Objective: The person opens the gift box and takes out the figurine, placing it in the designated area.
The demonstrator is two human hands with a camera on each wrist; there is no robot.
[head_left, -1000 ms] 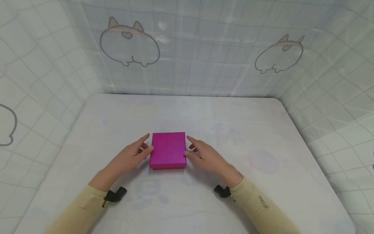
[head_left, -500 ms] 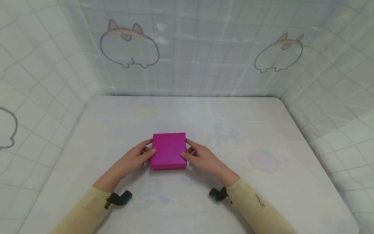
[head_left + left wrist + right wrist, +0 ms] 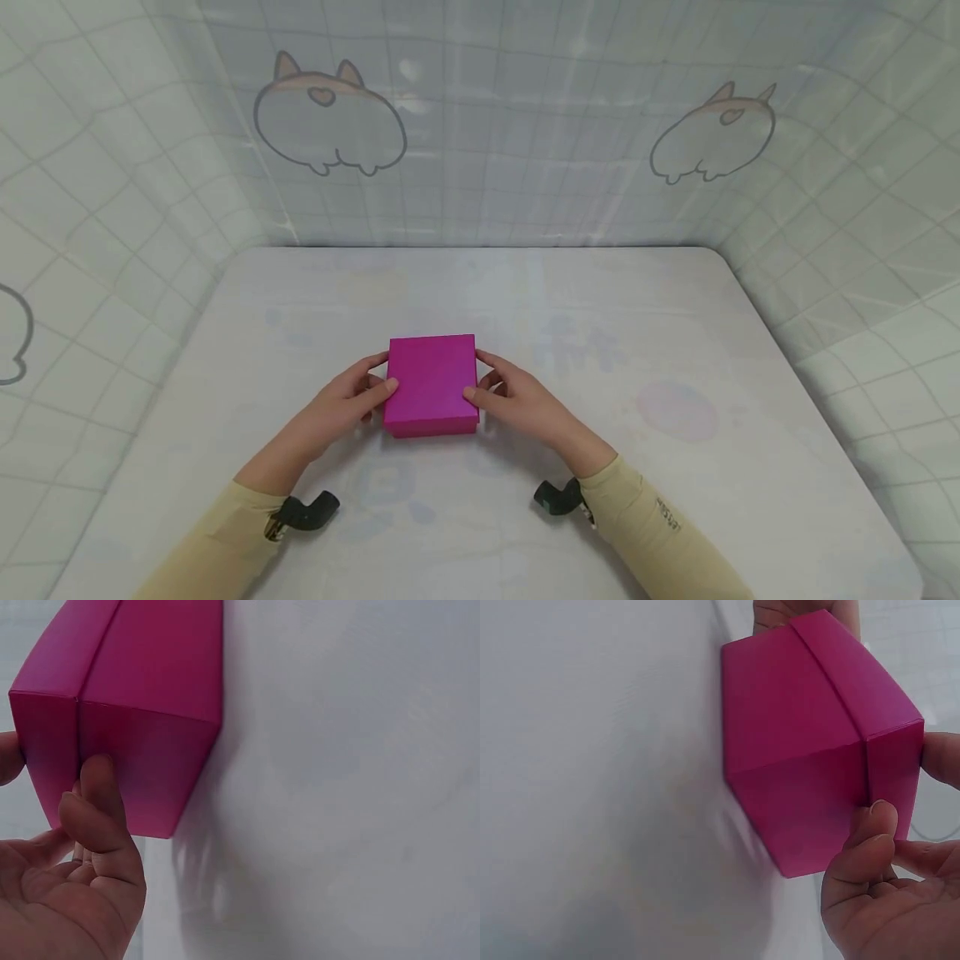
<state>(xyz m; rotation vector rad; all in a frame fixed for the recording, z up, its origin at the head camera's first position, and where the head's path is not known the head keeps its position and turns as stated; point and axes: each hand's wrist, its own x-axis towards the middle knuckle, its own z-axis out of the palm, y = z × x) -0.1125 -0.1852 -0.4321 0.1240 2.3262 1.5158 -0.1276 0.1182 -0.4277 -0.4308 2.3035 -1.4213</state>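
Note:
A square magenta box stands on the white table, its lid (image 3: 431,375) fitted over a base (image 3: 154,754) of the same colour. At the lid's left side my left hand (image 3: 333,410) pinches it, thumb on the top edge and fingertips at the lower rim. My right hand (image 3: 528,406) grips the opposite side the same way, thumb on top. In the right wrist view the curled fingers (image 3: 874,825) touch the side where the lid meets the base (image 3: 795,705). What is inside the box is hidden.
The white table (image 3: 480,292) has faint printed patterns. Pale grid-patterned curtains (image 3: 525,125) with cartoon animal drawings hang behind it and on both sides. A black wrist camera mount (image 3: 311,510) sticks out inward from the left sleeve, and another (image 3: 558,497) from the right.
Both hands have closed in from beside the box, thumbs coming onto the top and fingers onto the sides. Over the last half second the lid has risen very slightly.

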